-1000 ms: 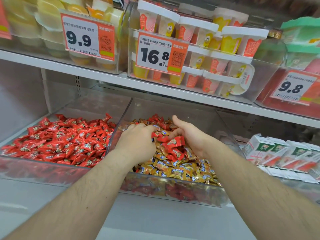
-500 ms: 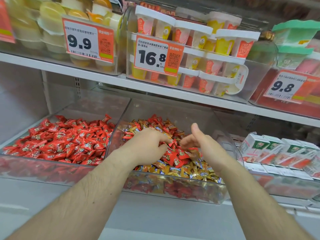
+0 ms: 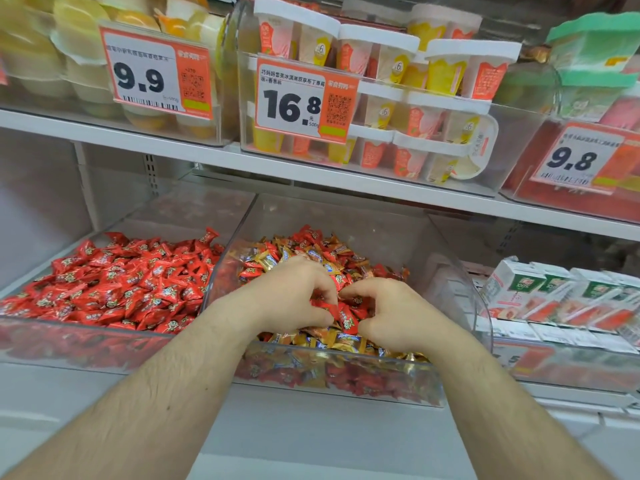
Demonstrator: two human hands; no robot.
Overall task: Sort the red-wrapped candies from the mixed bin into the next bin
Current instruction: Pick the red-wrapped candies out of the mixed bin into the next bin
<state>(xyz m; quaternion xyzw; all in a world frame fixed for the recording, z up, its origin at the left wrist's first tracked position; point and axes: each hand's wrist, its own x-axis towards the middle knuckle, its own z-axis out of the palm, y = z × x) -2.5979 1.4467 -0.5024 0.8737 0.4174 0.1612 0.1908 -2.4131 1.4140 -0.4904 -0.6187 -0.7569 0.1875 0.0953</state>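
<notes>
Overhead, a white shelf (image 3: 311,174) carries clear tubs of pudding cups (image 3: 408,98) behind price tags reading 9.9 (image 3: 156,72), 16.8 (image 3: 301,98) and 9.8 (image 3: 581,157). Below it two clear bins sit side by side, their walls touching. On the left, the next bin (image 3: 69,344) is heaped with red-wrapped candies only. Beside it to the right, the mixed bin (image 3: 398,386) holds gold and orange wrappers with red-wrapped candies (image 3: 348,320) scattered through them, most thickly in the middle of the pile. To the right of that, small cartons (image 3: 519,289) lie in rows. Both forearms reach into the mixed bin. The left hand (image 3: 294,296) has its fingers curled down, pinching a red candy against the thumb. The right hand (image 3: 394,313) is curled the same way, fingertips in the red cluster, thumb tucked below; whether it grips one I cannot tell. The two hands nearly touch.
</notes>
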